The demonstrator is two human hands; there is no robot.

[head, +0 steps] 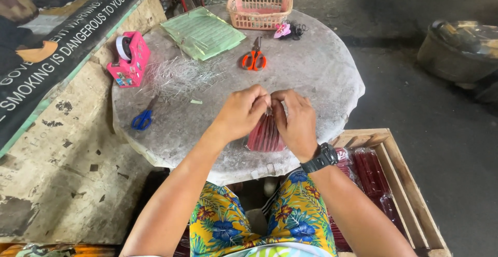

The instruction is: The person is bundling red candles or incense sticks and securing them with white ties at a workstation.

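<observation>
free: tabletop (316, 75) right | blocked: orange scissors (253, 59), basket (259, 10)

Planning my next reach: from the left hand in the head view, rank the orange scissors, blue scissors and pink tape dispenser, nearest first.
From the left hand:
1. Orange scissors, straight beyond it.
2. Blue scissors, to its left.
3. Pink tape dispenser, far left, table's edge.

Your left hand (243, 112): knuckles up, fingers curled, tips pinched together at the centre
Your right hand (294, 122): beside the left and touching it at the fingertips, fingers bent inward
Your forearms: both bare, reaching forward and angling in toward each other
Your right wrist: bent slightly, hand tipped down
Your thumbs: tucked under, hidden
</observation>
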